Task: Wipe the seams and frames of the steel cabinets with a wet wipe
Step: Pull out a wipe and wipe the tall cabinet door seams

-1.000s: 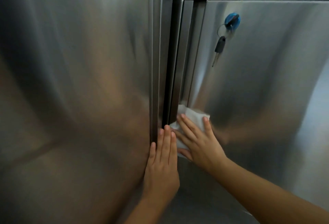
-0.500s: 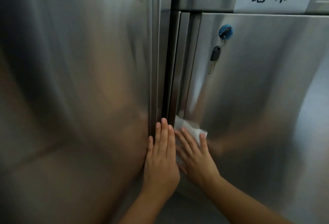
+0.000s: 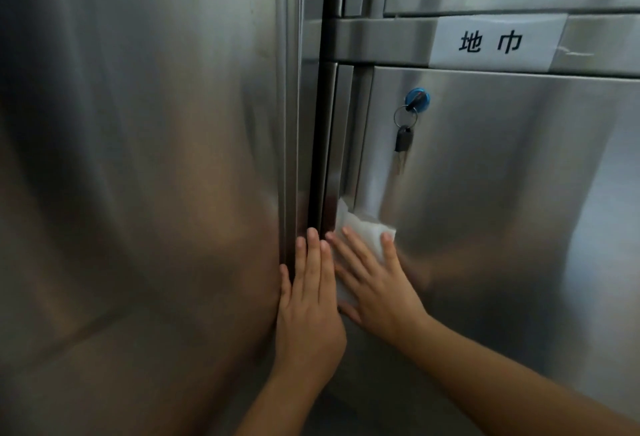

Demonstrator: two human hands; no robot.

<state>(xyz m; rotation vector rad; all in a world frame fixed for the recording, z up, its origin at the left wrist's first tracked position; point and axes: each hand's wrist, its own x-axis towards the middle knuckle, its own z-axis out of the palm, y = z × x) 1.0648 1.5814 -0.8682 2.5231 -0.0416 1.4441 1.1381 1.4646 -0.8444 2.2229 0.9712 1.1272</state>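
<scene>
Two steel cabinets meet at a dark vertical seam (image 3: 317, 144). My right hand (image 3: 375, 283) lies flat with straight, spread fingers on a white wet wipe (image 3: 360, 229), pressing it against the left edge of the right cabinet door (image 3: 502, 210) and the frame strip (image 3: 334, 158) beside it. My left hand (image 3: 308, 304) rests flat, fingers straight and together, on the frame just left of the seam, touching the right hand's fingertips. Most of the wipe is hidden under my right hand.
A blue lock (image 3: 417, 99) with a key ring and dark key (image 3: 403, 139) hangs on the right door. A white paper label (image 3: 491, 42) with black characters sits on the horizontal frame bar above. The big left cabinet panel (image 3: 138, 175) fills the left side.
The view has tilted up, showing the whole label and the drawer above. Both hands stay pressed near the seam, and the right hand with the wipe has slid slightly down the door edge.
</scene>
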